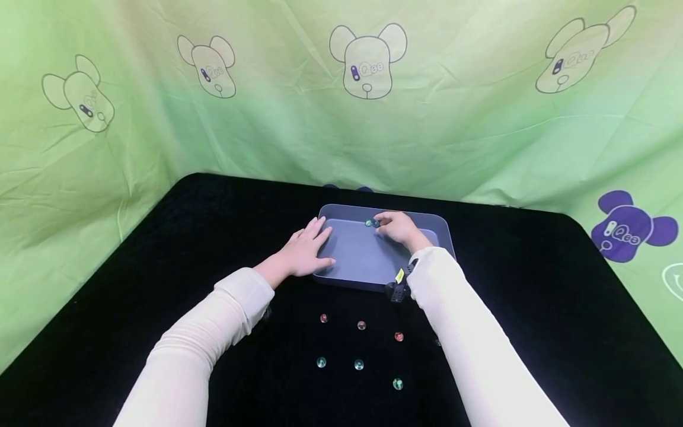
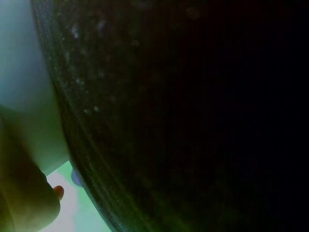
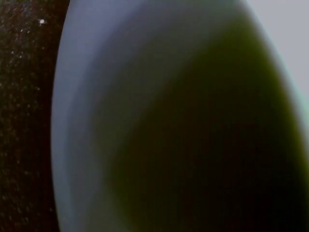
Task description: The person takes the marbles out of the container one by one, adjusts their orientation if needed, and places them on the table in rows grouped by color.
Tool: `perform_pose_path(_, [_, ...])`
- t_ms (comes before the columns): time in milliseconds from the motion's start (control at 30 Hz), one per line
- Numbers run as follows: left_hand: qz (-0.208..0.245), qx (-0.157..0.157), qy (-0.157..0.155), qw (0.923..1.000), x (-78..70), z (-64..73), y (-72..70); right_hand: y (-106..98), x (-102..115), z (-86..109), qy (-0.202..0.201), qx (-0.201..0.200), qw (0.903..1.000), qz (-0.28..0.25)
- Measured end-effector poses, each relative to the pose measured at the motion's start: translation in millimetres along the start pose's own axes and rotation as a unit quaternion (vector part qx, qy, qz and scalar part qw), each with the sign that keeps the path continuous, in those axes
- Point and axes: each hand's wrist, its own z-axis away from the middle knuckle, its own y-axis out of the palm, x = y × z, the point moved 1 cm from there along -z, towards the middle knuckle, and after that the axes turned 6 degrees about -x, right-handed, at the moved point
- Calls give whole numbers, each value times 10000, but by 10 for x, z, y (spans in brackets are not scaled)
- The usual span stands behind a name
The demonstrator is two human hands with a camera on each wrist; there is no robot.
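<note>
A shallow grey-blue tray (image 1: 357,255) lies on the black-covered table. My left hand (image 1: 305,249) rests with spread fingers on the tray's left rim. Inside the tray, near its back wall, my right hand (image 1: 397,228) pinches a dark marble (image 1: 376,223) between thumb and fingertips. Right beside it on the left is a green marble (image 1: 369,223). The left wrist view shows dark cloth and a dim part of the left hand (image 2: 29,198). In the right wrist view a blurred dark shape covers most of the picture, and the fingers are hidden.
In front of the tray, reddish marbles (image 1: 361,325) form a row, with blue-green marbles (image 1: 358,365) and a green marble (image 1: 398,384) nearer. Another marble (image 1: 438,342) is partly hidden by the right sleeve. A green printed curtain (image 1: 288,130) hangs behind the black table (image 1: 240,213).
</note>
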Motion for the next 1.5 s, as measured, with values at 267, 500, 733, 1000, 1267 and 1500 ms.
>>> perform_pose_path(267, [-25,32,6,10000,-1,7,0,16,47,59,-54,-260,9993,245])
perform_pose_path(500, [-18,57,-15,10000,-12,7,-12,44,3,9,-26,-471,9983,356])
perform_pose_path(733, [-26,83,-19,10000,-21,-4,-8,323,-1071,-870,-708,-873,9930,357])
perform_pose_path(1000, [-12,107,57,9999,-63,-33,-14,383,-1535,-1170,-645,-1140,9904,439])
perform_pose_path(1267, [-10,169,64,9998,-56,-34,-9,-54,-167,35,-66,-706,9974,152])
perform_pose_path(1500, [58,157,56,9998,-31,-30,-19,-214,71,293,-285,-659,9967,-372])
